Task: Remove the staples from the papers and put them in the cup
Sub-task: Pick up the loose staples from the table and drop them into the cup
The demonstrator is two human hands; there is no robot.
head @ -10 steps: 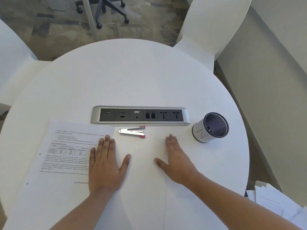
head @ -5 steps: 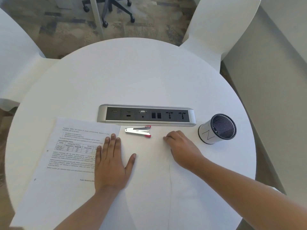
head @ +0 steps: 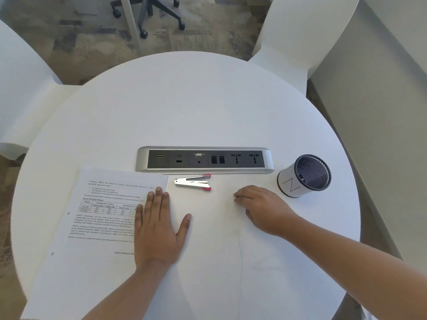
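A printed paper [head: 104, 215] lies on the left of the round white table [head: 184, 100]. My left hand [head: 159, 229] rests flat, fingers straight, half on the paper's right edge and half on the table. A small silver stapler with red tips [head: 193, 182] lies just beyond my left fingertips. My right hand [head: 263, 206] is to its right, fingers curled and tips bunched on the tabletop where tiny staple specks lay; the staples themselves are too small to see. The mesh cup [head: 305, 175], wrapped in white paper, lies tilted to the right of that hand.
A silver and black socket panel [head: 204, 160] is set into the table behind the stapler. White chairs stand at the far right [head: 300, 31] and the left [head: 18, 88]. An office chair base [head: 159, 12] is on the carpet beyond.
My right hand went from lying flat to curling its fingers, tips drawn together on the table left of the cup. My left hand stayed flat on the paper.
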